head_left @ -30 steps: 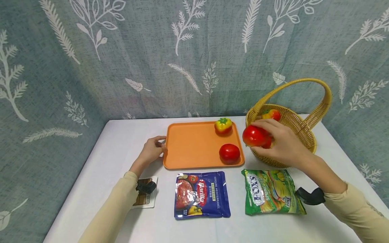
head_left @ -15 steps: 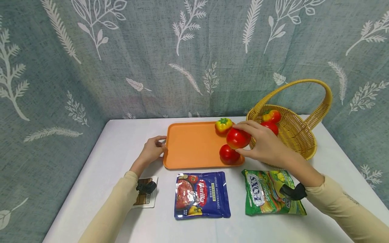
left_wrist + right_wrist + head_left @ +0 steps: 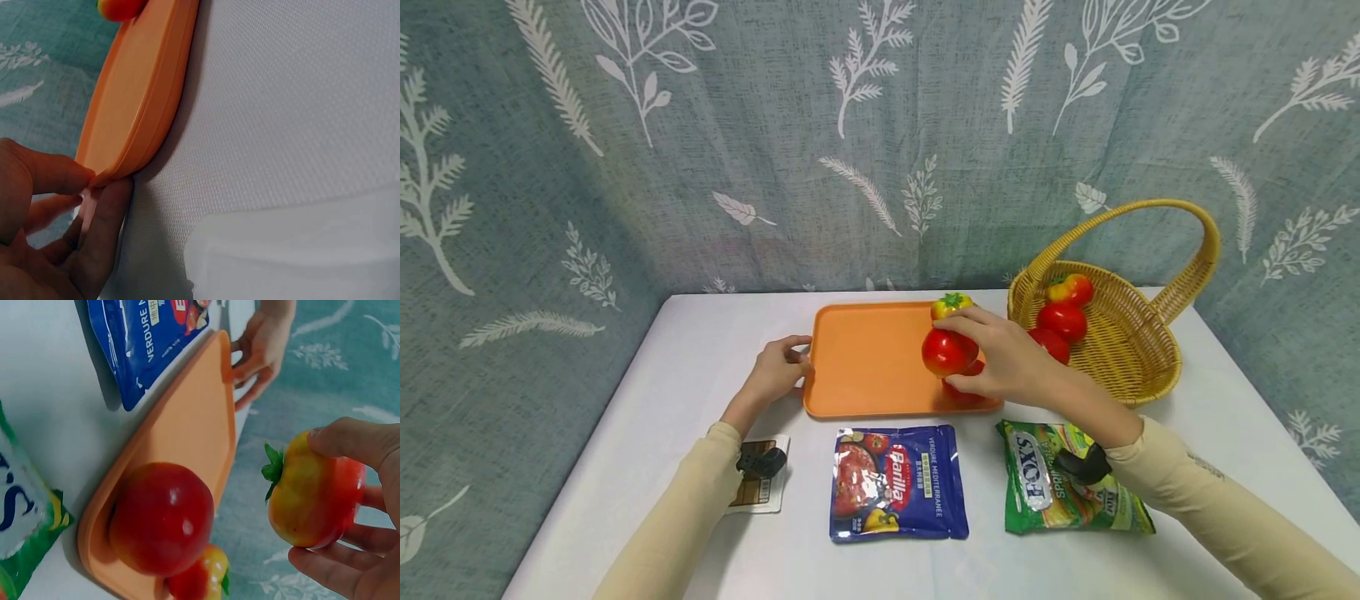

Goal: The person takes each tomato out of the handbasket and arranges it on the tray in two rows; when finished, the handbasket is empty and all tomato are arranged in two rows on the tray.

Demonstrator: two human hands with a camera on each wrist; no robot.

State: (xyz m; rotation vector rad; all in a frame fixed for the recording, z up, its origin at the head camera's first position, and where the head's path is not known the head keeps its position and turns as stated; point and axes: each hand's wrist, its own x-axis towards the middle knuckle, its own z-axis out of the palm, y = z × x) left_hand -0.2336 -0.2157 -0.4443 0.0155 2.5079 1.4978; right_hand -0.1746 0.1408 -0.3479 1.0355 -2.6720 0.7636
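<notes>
Head view: right hand (image 3: pixel 1007 362) is over the tray (image 3: pixel 865 367), fingers curled round a red tomato (image 3: pixel 947 352) and holding it clear above the tray's three o'clock side. Right under it, at the tray's four o'clock corner, a second tomato (image 3: pixel 964 392) peeks out, mostly covered by the hand. At the tray's one o'clock corner sits a yellow-red tomato (image 3: pixel 950 304), just beyond the fingertips. Over at nine o'clock, left hand (image 3: pixel 775 372) pinches the tray's short edge, thumb on top, fingers below; the left wrist view shows the thumb (image 3: pixel 44 172) and a finger clamped on the rim (image 3: pixel 147 119), which rests on the white table (image 3: pixel 300 112). Right wrist view: the held tomato (image 3: pixel 312 490) shows a yellowish side and a green stalk, gripped from the right by thumb and fingers, with the resting red one (image 3: pixel 161 517) on the tray below it. Basket (image 3: pixel 1131 358) stands at three o'clock of the tray, just beside it, holding three more tomatoes (image 3: pixel 1062 319). At six o'clock, near the tray, lies a blue pouch (image 3: pixel 897 482); a green sweet bag (image 3: pixel 1060 492) lies under the right forearm. A small card (image 3: pixel 763 492) lies under the left wrist.
</notes>
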